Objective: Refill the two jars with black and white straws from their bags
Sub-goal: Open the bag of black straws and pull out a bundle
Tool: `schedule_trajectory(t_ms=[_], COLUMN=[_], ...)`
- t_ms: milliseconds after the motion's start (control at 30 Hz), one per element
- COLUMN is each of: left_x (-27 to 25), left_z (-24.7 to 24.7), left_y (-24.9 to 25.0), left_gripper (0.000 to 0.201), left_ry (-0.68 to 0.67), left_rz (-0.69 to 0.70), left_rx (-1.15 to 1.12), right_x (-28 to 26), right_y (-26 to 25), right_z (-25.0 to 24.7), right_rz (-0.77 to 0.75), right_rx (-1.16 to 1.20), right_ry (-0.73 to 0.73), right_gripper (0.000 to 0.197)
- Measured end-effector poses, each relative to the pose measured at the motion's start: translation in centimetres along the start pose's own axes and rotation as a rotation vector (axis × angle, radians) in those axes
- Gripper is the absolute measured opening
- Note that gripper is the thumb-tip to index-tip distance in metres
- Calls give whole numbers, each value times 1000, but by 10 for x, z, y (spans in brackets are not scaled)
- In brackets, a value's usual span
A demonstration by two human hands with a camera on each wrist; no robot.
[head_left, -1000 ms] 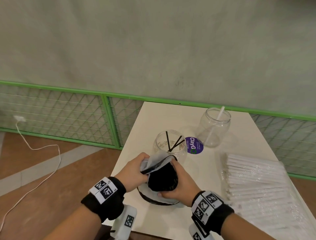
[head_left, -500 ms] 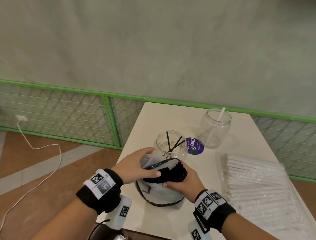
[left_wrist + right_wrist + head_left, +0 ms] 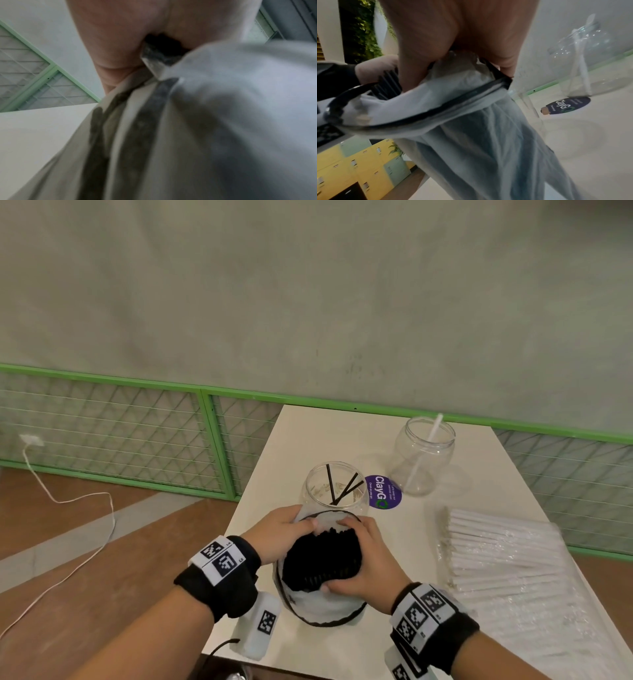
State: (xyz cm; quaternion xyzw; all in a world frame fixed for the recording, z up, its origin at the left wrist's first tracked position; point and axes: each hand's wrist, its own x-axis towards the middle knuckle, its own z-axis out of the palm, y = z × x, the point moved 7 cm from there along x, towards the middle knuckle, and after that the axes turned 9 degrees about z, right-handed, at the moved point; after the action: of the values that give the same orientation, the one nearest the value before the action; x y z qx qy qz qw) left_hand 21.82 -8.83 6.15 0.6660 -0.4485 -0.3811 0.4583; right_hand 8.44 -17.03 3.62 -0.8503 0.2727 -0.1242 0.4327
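both hands grip bag: left hand (image 3: 278,534) holds the mouth wide, right hand (image 3: 363,563) clasps black straws (image 3: 322,559) for lifting | bag (image 3: 322,607) on bench (image 3: 329,436) just before jar (image 3: 334,487) | white straws (image 3: 507,553) in right-side bag, untouched

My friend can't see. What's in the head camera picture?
Two hands, left hand and right hand, hold open a bag of black straws on a white table, beside a jar holding three black straws.
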Motion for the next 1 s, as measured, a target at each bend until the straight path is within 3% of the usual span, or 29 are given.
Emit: schedule_trajectory(t_ms=[200, 333, 467, 533, 700, 800, 1000], left_x=[1, -3, -19, -29, -30, -28, -33], left_z=[7, -11, -35, -34, -31, -27, -20], left_y=[6, 0, -14, -23, -21, -31, -59], left_gripper=[23, 14, 32, 31, 21, 22, 19], left_ry=[56, 146, 183, 172, 318, 364, 360], left_rz=[2, 24, -74, -177, -142, -170, -313], left_rx=[-176, -38, 183, 84, -249, -417, -372], right_x=[1, 3, 3, 2, -1, -1, 7], right_y=[-1, -2, 0, 0, -5, 3, 15], right_z=[5, -4, -16, -18, -19, -18, -14], right_rz=[-55, -70, -94, -108, -152, -103, 21], right_rx=[64, 73, 104, 129, 226, 265, 257], right_ry=[-54, 11, 69, 78, 162, 160, 72], right_gripper=[80, 53, 38, 35, 30, 31, 35])
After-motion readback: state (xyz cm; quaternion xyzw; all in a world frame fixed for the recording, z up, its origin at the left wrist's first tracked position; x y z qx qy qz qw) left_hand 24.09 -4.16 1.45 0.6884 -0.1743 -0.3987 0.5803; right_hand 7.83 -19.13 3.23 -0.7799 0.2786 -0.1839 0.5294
